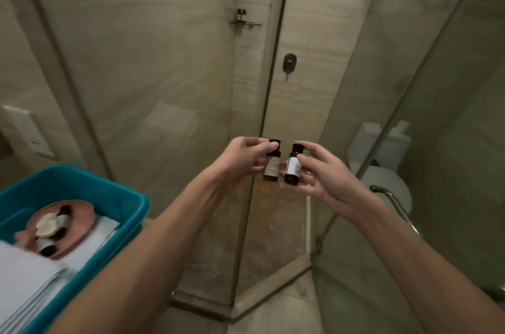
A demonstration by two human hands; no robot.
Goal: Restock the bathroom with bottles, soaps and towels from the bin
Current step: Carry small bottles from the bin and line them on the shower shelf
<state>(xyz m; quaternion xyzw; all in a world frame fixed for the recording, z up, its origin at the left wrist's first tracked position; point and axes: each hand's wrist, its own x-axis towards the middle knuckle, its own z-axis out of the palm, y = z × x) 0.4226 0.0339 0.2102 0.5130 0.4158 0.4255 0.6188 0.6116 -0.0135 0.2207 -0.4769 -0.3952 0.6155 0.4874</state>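
Low on the left, the teal bin (131, 197) holds folded white towels (27, 273) and a pink dish (82, 213) of soaps and small bottles, so much of the restocking looks undone. The step in hand, as I judge it, is taking two bottles to the corner shelf (246, 23) inside the shower, where a dark pair (240, 14) already stands. To do it well, keep each bottle upright and reach round the edge of the glass panel (164, 88). Then set them down one at a time beside that pair without knocking it.

The left hand (240, 161) pinches the left bottle (272, 167) at cap and shoulder. Just right of it, with a small gap between, the right bottle (292, 170) sits slightly tilted, gripped between the thumb and fingers of the right hand (322, 175). Both bottles hang before the glass, well below the shelf. The toilet (382, 148) stands farther right.
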